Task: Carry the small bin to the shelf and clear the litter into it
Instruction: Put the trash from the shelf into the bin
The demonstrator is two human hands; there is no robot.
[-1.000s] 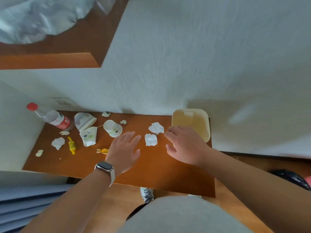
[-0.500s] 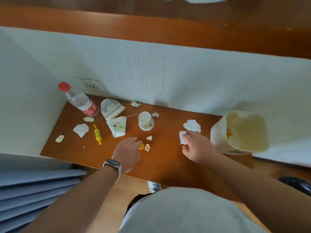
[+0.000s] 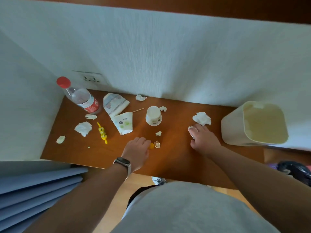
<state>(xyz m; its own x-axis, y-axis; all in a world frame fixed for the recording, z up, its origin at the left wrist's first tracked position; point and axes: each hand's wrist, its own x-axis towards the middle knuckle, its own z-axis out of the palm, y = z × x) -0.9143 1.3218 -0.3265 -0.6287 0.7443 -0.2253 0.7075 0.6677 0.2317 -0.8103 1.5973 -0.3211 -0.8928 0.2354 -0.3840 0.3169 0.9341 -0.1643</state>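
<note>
The small cream bin (image 3: 232, 128) stands open-topped at the right end of the brown shelf (image 3: 173, 153). My right hand (image 3: 204, 141) lies just left of the bin, fingers curled over a crumpled white tissue (image 3: 191, 128) that shows at my fingertips. A bigger tissue wad (image 3: 202, 118) sits beyond that hand. My left hand (image 3: 136, 153), with a watch on the wrist, pinches an orange wrapper (image 3: 152, 146) at its fingertips. A foil wrapper (image 3: 157, 144) lies right beside it.
Litter covers the shelf's left half: a red-capped bottle (image 3: 80, 98), two flattened paper cups (image 3: 124, 124), an upturned cup (image 3: 153, 116), a yellow candy (image 3: 102, 132), a toothpick (image 3: 138, 110) and several tissue scraps (image 3: 83, 128). White walls close the back and left. Blue fabric (image 3: 33, 185) hangs lower left.
The view has swung down and left from the upper shelf. My hands have left the bin and settled onto the orange wrapper and the tissue, and they have stayed there for the last half second.
</note>
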